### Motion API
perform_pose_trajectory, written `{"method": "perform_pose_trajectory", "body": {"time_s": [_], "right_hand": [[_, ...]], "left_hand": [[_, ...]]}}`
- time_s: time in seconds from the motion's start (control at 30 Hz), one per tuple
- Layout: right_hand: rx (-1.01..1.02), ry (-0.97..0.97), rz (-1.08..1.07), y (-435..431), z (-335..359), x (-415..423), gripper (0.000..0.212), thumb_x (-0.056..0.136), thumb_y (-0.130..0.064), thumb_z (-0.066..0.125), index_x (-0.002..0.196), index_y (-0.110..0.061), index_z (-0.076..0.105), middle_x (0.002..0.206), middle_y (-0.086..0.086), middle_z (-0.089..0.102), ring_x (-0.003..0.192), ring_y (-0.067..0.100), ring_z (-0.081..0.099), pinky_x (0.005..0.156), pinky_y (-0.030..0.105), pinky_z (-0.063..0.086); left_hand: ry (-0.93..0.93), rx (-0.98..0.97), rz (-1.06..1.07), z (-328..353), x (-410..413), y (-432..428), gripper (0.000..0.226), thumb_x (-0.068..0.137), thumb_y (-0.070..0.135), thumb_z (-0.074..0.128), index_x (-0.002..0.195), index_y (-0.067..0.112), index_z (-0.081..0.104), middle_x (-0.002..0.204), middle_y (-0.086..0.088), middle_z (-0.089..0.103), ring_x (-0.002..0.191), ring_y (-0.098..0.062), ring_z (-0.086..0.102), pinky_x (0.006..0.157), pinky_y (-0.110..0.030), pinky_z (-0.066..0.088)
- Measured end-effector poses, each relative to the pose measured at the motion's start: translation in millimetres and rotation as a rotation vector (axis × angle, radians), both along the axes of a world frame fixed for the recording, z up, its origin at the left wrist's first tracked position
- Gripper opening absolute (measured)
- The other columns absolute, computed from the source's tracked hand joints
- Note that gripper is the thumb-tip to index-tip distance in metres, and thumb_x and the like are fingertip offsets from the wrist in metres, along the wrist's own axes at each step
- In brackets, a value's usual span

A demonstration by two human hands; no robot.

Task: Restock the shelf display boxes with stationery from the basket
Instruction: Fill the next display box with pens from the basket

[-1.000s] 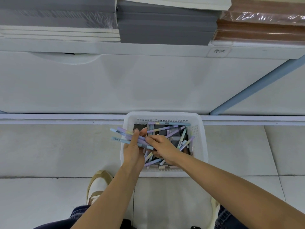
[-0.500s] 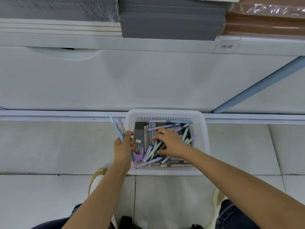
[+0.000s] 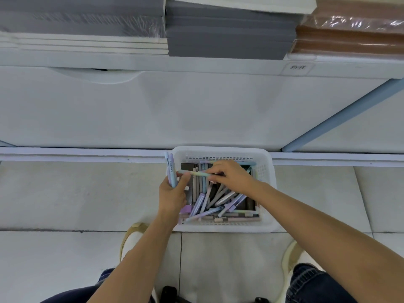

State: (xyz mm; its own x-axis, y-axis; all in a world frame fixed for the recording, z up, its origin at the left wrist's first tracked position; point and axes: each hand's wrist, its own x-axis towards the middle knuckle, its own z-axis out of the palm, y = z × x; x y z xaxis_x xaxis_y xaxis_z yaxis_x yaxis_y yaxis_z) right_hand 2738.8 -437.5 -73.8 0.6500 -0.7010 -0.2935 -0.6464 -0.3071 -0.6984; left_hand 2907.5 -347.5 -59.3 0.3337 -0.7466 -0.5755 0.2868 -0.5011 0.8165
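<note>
Two hands meet over the white basket (image 3: 269, 165): left hand (image 3: 172, 194) grips a bundle of pens (image 3: 171, 169) at its left rim, right hand (image 3: 234, 174) pinches one pen (image 3: 194, 173) above its contents.

Left hand (image 3: 172, 195) and right hand (image 3: 231, 176) extend forward, fingers curled.

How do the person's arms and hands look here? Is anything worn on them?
The left hand and the right hand are bare: no gloves, no rings visible. Both forearms are bare too, with no sleeves, watch or bracelet in view. Dark blue jeans and light shoes show below.
</note>
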Motion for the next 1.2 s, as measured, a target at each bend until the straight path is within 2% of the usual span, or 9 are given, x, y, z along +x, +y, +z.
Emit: {"method": "perform_pose_trajectory", "body": {"time_s": [0.2, 0.37, 0.5, 0.63, 0.8, 0.93, 1.03, 1.13, 1.2], "right_hand": [[0.097, -0.038, -0.002, -1.7, 32.5, 3.7, 0.034, 0.087, -0.021, 0.071, 0.121, -0.019, 0.067, 0.094, -0.015, 0.063, 0.080, 0.000, 0.056, 0.076, 0.014, 0.042], [0.223, -0.274, -0.188, -9.1, 70.2, -3.3, 0.034, 0.086, -0.010, 0.071, 0.120, -0.009, 0.067, 0.103, -0.001, 0.070, 0.091, 0.005, 0.066, 0.088, 0.023, 0.053], [0.106, -0.427, -0.323, -15.1, 107.3, -1.8, 0.021, 0.092, -0.007, 0.063, 0.111, -0.003, 0.070, 0.101, 0.013, 0.073, 0.093, 0.016, 0.070, 0.091, 0.025, 0.053], [0.131, -0.759, -0.523, -20.9, 152.8, -5.2, 0.019, 0.094, 0.001, 0.055, 0.108, 0.011, 0.065, 0.102, 0.027, 0.068, 0.091, 0.032, 0.067, 0.078, 0.032, 0.059], [0.276, -1.059, -0.679, -12.8, 203.1, -1.1, 0.016, 0.098, -0.006, 0.051, 0.099, 0.004, 0.063, 0.103, 0.019, 0.069, 0.094, 0.027, 0.069, 0.080, 0.029, 0.058], [0.389, -1.099, -0.622, -0.2, 229.6, -0.1, 0.010, 0.095, -0.003, 0.055, 0.095, 0.002, 0.064, 0.103, 0.017, 0.070, 0.093, 0.024, 0.070, 0.080, 0.026, 0.058], [0.431, -0.945, -0.478, 7.1, 252.5, -6.6, 0.014, 0.088, 0.001, 0.062, 0.102, 0.001, 0.065, 0.102, 0.019, 0.072, 0.089, 0.025, 0.072, 0.078, 0.024, 0.058], [0.345, -0.797, -0.355, 12.2, 279.4, -8.7, 0.024, 0.087, 0.001, 0.064, 0.112, 0.004, 0.064, 0.106, 0.025, 0.069, 0.085, 0.027, 0.072, 0.079, 0.028, 0.059], [0.259, -0.818, -0.331, 14.7, 301.1, -7.4, 0.027, 0.089, 0.001, 0.062, 0.116, 0.006, 0.061, 0.102, 0.024, 0.070, 0.084, 0.028, 0.072, 0.079, 0.030, 0.059]], "left_hand": [[-0.031, 0.020, 0.151, 15.7, -4.7, -13.7, 0.025, 0.096, 0.031, 0.059, 0.086, 0.008, 0.064, 0.051, 0.001, 0.041, 0.037, -0.007, 0.032, 0.035, -0.018, 0.031], [-0.066, -0.097, 0.275, 41.8, -4.0, -20.7, 0.026, 0.099, 0.033, 0.055, 0.088, 0.010, 0.064, 0.075, 0.004, 0.074, 0.046, -0.006, 0.051, 0.036, -0.017, 0.034], [-0.018, -0.130, 0.416, 69.7, -0.4, -27.7, 0.035, 0.101, 0.035, 0.049, 0.085, 0.008, 0.064, 0.077, 0.001, 0.076, 0.052, -0.012, 0.054, 0.040, -0.020, 0.039], [0.075, -0.180, 0.349, 99.3, 8.0, -29.3, 0.030, 0.100, 0.026, 0.052, 0.074, 0.012, 0.054, 0.044, 0.005, 0.053, 0.039, -0.010, 0.048, 0.034, -0.017, 0.031], [0.179, -0.168, 0.057, 141.3, 2.1, -19.7, 0.028, 0.095, 0.035, 0.060, 0.090, 0.009, 0.068, 0.048, 0.006, 0.034, 0.040, -0.009, 0.037, 0.036, -0.019, 0.028], [0.138, -0.366, 0.149, 184.2, -0.2, -19.1, 0.020, 0.094, 0.028, 0.063, 0.094, 0.008, 0.068, 0.043, 0.009, 0.032, 0.038, -0.006, 0.036, 0.036, -0.018, 0.028], [0.017, -0.433, 0.216, 220.1, 7.3, -23.4, 0.020, 0.093, 0.027, 0.065, 0.085, 0.009, 0.065, 0.043, 0.007, 0.038, 0.038, -0.007, 0.038, 0.037, -0.017, 0.028], [-0.057, -0.541, 0.161, 259.7, 10.2, -24.2, 0.025, 0.090, 0.032, 0.068, 0.073, 0.016, 0.059, 0.043, 0.006, 0.042, 0.039, -0.009, 0.036, 0.038, -0.019, 0.030], [-0.066, -0.664, 0.072, 285.3, 7.6, -23.5, 0.015, 0.091, 0.028, 0.068, 0.082, 0.017, 0.063, 0.046, 0.006, 0.042, 0.041, -0.008, 0.037, 0.040, -0.021, 0.029]]}}
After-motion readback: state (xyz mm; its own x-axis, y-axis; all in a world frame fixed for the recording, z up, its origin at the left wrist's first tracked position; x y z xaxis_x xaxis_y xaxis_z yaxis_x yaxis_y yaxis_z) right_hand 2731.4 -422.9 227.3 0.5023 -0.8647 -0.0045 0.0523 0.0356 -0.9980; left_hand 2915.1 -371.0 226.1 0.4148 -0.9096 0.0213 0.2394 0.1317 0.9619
